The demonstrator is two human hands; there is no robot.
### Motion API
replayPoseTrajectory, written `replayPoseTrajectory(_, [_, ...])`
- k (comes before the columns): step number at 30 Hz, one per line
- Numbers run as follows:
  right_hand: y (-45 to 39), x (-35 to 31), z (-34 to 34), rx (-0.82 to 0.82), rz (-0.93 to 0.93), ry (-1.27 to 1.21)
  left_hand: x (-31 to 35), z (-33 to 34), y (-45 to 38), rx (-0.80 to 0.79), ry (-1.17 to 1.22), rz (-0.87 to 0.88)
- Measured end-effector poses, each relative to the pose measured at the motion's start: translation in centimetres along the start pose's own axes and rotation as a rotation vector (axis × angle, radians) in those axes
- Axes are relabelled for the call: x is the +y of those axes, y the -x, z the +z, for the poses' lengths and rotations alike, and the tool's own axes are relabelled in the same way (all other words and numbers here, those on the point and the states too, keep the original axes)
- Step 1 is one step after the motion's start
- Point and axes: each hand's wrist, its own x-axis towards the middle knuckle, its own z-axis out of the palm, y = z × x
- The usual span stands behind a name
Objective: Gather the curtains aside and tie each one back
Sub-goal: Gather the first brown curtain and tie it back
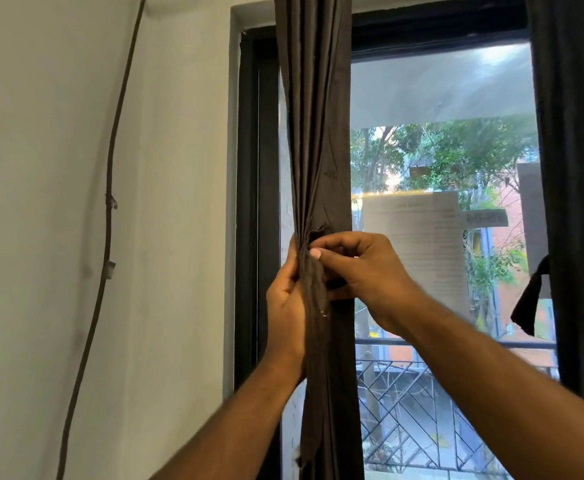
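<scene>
A dark brown curtain (313, 133) hangs gathered into a narrow bunch at the left side of the window. My left hand (285, 306) grips the bunch from its left, and a strip of the same brown cloth, the tie-back (316, 282), hangs down past it. My right hand (363, 268) reaches in from the right and pinches the tie-back against the curtain at the gathered point. A second dark curtain (577, 202) hangs at the right edge, with a dark tie end (529, 299) dangling beside it.
The black window frame (249, 202) stands just left of the bunch. A brown cable (108, 220) runs down the white wall. A paper sheet (418, 244) is stuck on the glass. Outside are a railing (422, 393) and trees.
</scene>
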Motion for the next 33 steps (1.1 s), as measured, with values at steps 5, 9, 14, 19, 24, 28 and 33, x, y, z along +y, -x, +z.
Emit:
replayPoseTrajectory(5, [-0.3,0.2,0.8,0.135,-0.095,0.099,0.8,0.4,1.4,-0.006,-0.077,0.036])
replayPoseTrajectory(9, [-0.6,0.7,0.7,0.154,-0.025,0.049,1.9,0.0,-0.3,0.216,0.015,-0.175])
replayPoseTrajectory(14, [-0.8,1.5,0.8,0.240,0.087,-0.239,3.1,-0.7,-2.4,0.181,0.141,-0.473])
replayPoseTrajectory(19, [-1.6,1.7,0.3,0.159,0.268,-0.509,2.8,-1.6,-3.4,0.035,0.276,-0.679])
replayPoseTrajectory(24, [-2.1,1.9,0.4,0.034,0.305,-0.550,3.0,-1.2,-3.5,0.046,0.396,-0.732])
replayPoseTrajectory(28, [-2.3,2.1,0.0,-0.044,0.294,-0.577,3.7,-1.1,-3.2,0.059,0.304,-0.716])
replayPoseTrajectory(33, [-2.7,2.4,-1.3,-0.090,0.278,-0.504,3.6,-0.7,-2.5,0.043,-0.001,-0.835])
